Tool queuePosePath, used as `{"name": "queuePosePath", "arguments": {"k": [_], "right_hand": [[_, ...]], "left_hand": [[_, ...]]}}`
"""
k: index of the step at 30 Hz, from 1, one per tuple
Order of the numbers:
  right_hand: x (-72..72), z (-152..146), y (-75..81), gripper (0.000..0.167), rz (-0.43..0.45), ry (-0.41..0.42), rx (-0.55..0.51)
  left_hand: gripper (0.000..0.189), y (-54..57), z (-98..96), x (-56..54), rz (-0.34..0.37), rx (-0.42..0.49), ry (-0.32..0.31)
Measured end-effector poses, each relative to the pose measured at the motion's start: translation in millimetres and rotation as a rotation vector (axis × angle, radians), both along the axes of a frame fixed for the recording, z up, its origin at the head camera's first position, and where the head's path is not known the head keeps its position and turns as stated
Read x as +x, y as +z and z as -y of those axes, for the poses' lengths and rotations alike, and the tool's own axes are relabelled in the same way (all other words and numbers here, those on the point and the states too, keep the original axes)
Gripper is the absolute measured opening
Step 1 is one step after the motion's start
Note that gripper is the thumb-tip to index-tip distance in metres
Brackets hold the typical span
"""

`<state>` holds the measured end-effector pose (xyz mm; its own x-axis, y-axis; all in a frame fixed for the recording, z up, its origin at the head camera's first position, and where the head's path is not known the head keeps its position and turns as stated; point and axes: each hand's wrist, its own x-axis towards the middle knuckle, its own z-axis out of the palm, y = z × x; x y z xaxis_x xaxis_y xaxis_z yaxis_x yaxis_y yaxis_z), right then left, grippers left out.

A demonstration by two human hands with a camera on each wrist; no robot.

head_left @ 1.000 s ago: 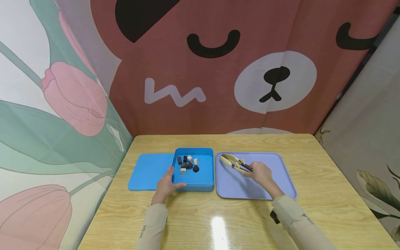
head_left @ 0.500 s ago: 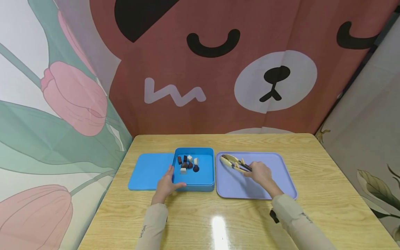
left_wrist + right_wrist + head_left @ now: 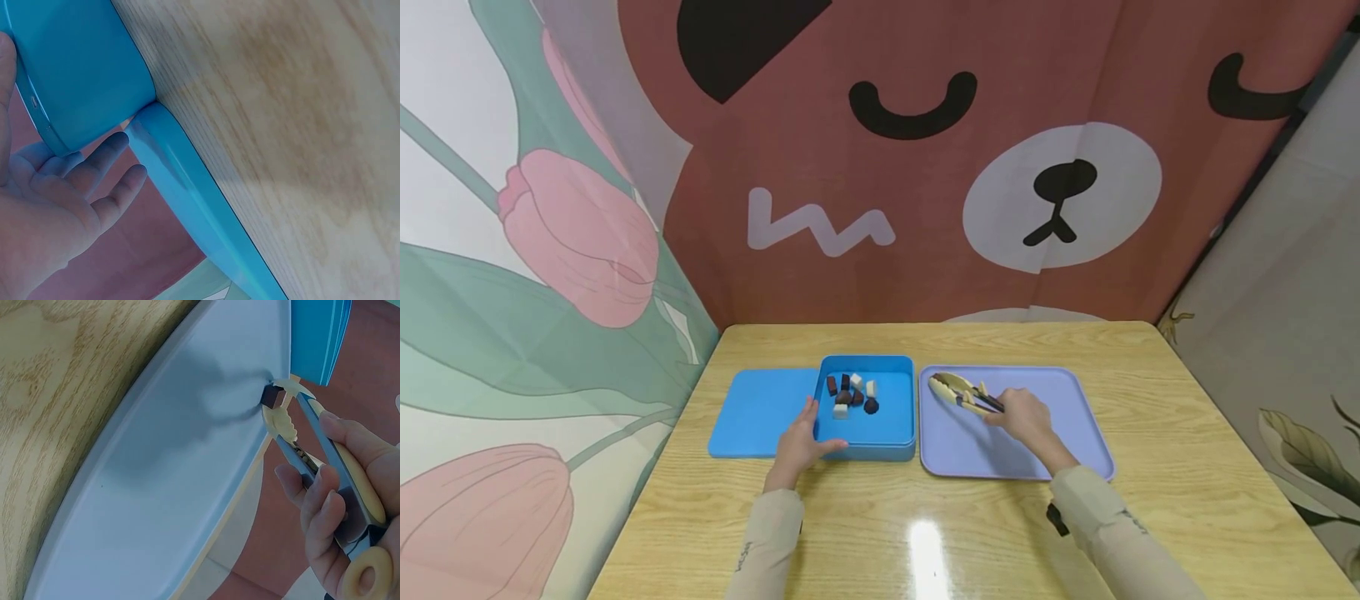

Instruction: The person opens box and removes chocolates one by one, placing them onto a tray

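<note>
My left hand (image 3: 797, 448) rests at the near left corner of a blue box (image 3: 865, 450), thumb along the front wall, fingers by the left wall. In the left wrist view the fingers (image 3: 106, 156) lie loosely beside the box. Several brown and white chocolate pieces (image 3: 843, 397) lie in the box's left half. My right hand (image 3: 1026, 414) grips a pair of food tongs (image 3: 967, 393) over a lavender tray (image 3: 1000, 454). In the right wrist view a dark brown cube (image 3: 272, 396) sits between the tong tips, at the tray's far left corner.
A flat blue lid (image 3: 760, 412) lies left of the box, up against it. Box and tray stand side by side on a wooden table (image 3: 865, 525). A brown bear-print cloth (image 3: 917, 175) hangs behind the table, and a tulip-print cloth (image 3: 580, 233) on the left.
</note>
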<state>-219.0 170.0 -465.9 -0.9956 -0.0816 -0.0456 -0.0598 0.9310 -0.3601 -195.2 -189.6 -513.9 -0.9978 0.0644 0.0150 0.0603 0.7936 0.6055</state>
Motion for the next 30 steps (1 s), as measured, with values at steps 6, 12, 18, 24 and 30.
{"name": "queuePosePath", "arguments": {"k": [6, 12, 18, 24, 30], "right_hand": [[0.4, 0.0, -0.9, 0.027, 0.024, -0.014, -0.017], [1.5, 0.5, 0.0, 0.031, 0.050, -0.021, -0.022], [1.3, -0.7, -0.5, 0.032, 0.054, -0.022, -0.031], [2.6, -2.4, 0.0, 0.032, 0.056, -0.024, -0.035], [4.9, -5.5, 3.5, 0.032, 0.033, -0.020, -0.052]], "left_hand": [[0.100, 0.3, -0.2, 0.0, 0.001, 0.006, 0.001], [0.100, 0.5, 0.1, 0.1, -0.003, 0.004, -0.004], [0.101, 0.4, 0.5, -0.1, -0.007, 0.006, -0.006], [0.100, 0.7, 0.2, -0.1, -0.001, 0.012, -0.006], [0.099, 0.6, -0.3, -0.6, 0.002, 0.021, -0.002]]}}
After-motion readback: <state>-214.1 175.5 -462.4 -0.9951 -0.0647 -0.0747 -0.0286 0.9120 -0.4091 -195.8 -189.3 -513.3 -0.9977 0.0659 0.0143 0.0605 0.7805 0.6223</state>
